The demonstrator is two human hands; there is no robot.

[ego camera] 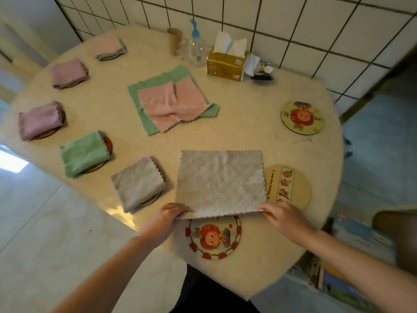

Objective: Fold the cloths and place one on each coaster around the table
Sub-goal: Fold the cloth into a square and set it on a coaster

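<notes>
Both of my arms reach in from the near side of the table (pixel 248 136). My left hand (pixel 165 219) pinches the near left corner of the grey cloth (pixel 220 181), and my right hand (pixel 284 216) pinches the near right corner. Fingers of both hands are closed on the cloth's near edge, which is lifted a little off the table. The rest of the cloth lies flat.

Just nearer than the cloth is a bare coaster (pixel 214 239) with red squares round its rim; the cloth's near edge hangs over its far part. A plain coaster (pixel 291 187) sits right of the cloth, and the cloth covers its left edge. Far right of the cloth, near the table's edge, is one more bare coaster (pixel 302 117).

Left of the cloth, a folded grey cloth (pixel 138 182) sits on a coaster. Further left, along the table's edge, are a folded green cloth (pixel 84 153), two folded purple ones (pixel 40 119) (pixel 67 72) and a folded pink one (pixel 110 46), each on a coaster.

Beyond the cloth, a pink cloth (pixel 172 101) lies open on top of a green cloth (pixel 140 86). The bare table between them and my cloth is open room.

Far behind, by the tiled wall (pixel 293 26), stand a tube (pixel 174 40), a bottle (pixel 197 49) and a tissue box (pixel 226 65).
</notes>
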